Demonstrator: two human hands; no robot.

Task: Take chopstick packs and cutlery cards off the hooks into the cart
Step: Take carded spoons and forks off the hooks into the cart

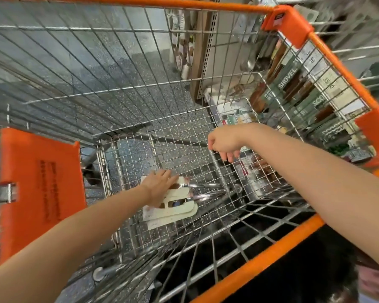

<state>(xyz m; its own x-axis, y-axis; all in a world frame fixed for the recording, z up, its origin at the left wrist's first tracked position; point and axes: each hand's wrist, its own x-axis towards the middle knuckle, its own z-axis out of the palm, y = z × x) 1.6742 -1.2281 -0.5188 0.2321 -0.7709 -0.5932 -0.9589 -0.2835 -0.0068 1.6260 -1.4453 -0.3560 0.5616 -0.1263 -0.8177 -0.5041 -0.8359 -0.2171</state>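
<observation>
The cutlery cards (175,206), pale backings with shiny metal utensils fixed to them, lie in a small overlapping heap on the wire floor of the cart (206,147), toward its near left part. The left hand (159,186) reaches down into the basket and lies on top of the heap, its fingers stretched fairly flat over the uppermost card rather than wrapped round it. The right hand (223,143) hangs higher up inside the cart, well apart from the cards, its fingers loosely curled downward and nothing in them. An orange plastic flap (37,189) folds against the cart's left end, and orange trim runs along the rim. Through the right wall, packaged utensils (293,84) hang on a store rack, one labelled "SHOVEL". Speckled grey floor (118,68) shows beneath the mesh.
</observation>
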